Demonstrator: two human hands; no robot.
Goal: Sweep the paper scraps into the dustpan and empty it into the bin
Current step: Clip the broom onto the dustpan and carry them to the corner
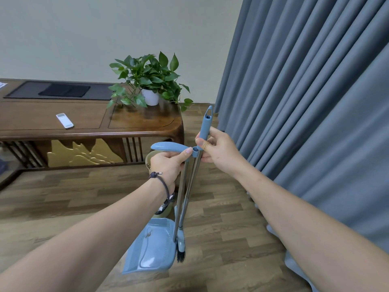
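Observation:
My left hand [168, 165] grips the curved blue handle at the top of the long-handled dustpan [151, 249], whose blue pan hangs just above the wooden floor. Around the blue grip of the broom [205, 125] my right hand [216, 150] is closed. The broom's metal pole runs down beside the dustpan's pole and sits in a clip on the dustpan handle. Its black bristles [181, 252] hang next to the pan's right edge. A beige bin [166, 207] is partly hidden behind my left wrist. No paper scraps are in sight.
A dark wooden table [88, 131] stands at the left with a potted plant [149, 85], a white remote [64, 121] and a black mat [63, 90]. Grey-blue curtains [305, 102] hang along the right, reaching the floor.

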